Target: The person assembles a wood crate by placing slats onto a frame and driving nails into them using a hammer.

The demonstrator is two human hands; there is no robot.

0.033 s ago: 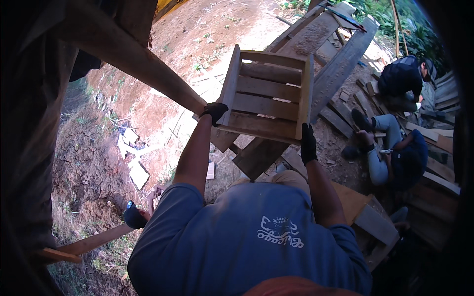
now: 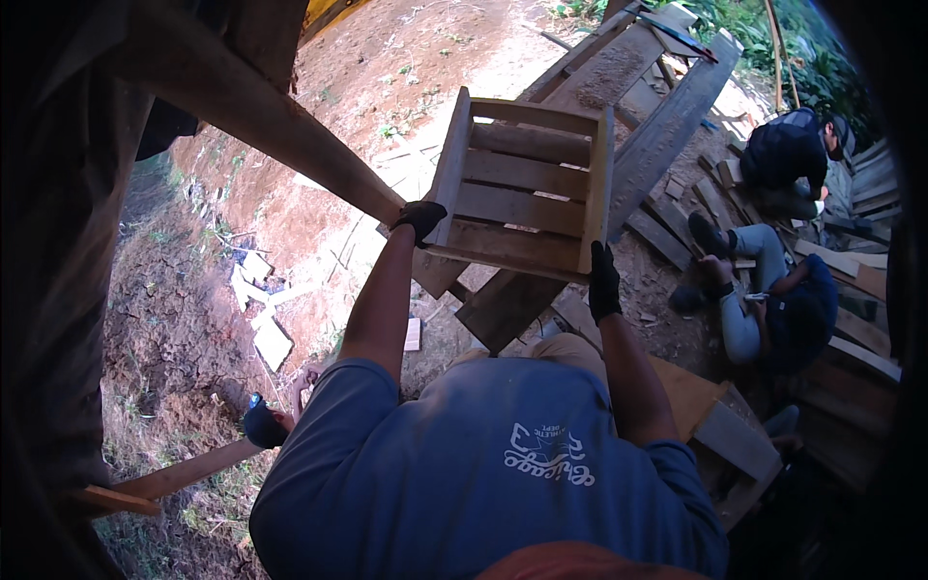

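Note:
A slatted wooden crate (image 2: 524, 175) is held up in front of me, with gaps between its bottom boards. My left hand (image 2: 421, 221), in a dark glove, is closed around its near left corner. At the near right corner, my right hand (image 2: 604, 282), also gloved, grips the side board; some of its fingers are hidden. Below and beyond the crate runs a sawdust-strewn plank bench (image 2: 633, 150). Its near end shows as a dark board (image 2: 507, 309) beneath the crate.
A thick wooden post (image 2: 280, 135) slants in from the upper left, ending close to my left hand. To the right, one person (image 2: 788, 159) bends over and another (image 2: 797, 314) sits among scrap boards (image 2: 667, 232). Another person's capped head (image 2: 263, 423) shows at lower left. A saw-like tool (image 2: 681, 37) lies on the bench's far end.

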